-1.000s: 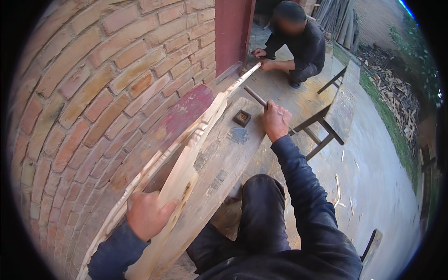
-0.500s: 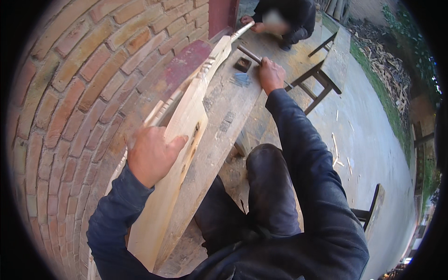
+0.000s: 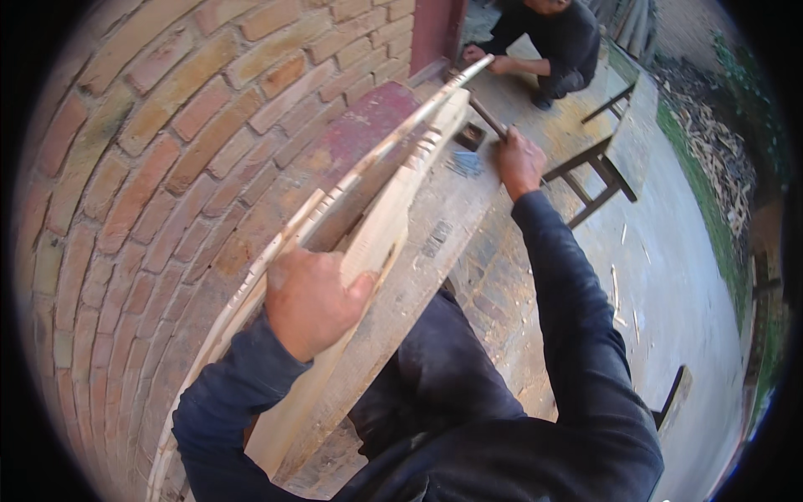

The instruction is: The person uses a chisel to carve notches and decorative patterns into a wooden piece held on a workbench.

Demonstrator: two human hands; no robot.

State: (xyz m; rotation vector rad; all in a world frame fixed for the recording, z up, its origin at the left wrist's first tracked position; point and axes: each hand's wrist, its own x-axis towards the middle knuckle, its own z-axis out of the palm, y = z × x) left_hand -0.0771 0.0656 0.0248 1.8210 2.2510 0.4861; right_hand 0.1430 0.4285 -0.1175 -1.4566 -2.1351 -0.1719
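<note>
My left hand (image 3: 314,301) is closed over a long pale wooden board (image 3: 376,226), its thumb on the near edge and its fingers across the far side. The board has a shaped, tapering far end with carved notches. Beside it, on the wall side, runs a long, thin, curved wooden strip (image 3: 335,197) with notches; whether my fingers also touch it is hidden. My right hand (image 3: 520,163) is wrapped round the brown wooden handle (image 3: 488,115) of a tool over the bench's far right edge. The tool's other end is hidden by my hand.
A worn wooden bench (image 3: 401,293) lies under the board, with a small dark box (image 3: 471,136) and several nails (image 3: 465,163) on it. A brick wall (image 3: 150,167) stands left. Ahead, a person (image 3: 560,42) crouches by the strip's far end. Another bench (image 3: 615,151) stands right.
The board has turned onto its edge more, and the gap between it and the strip is wider. My right hand still grips the handle. The crouching person has raised their head.
</note>
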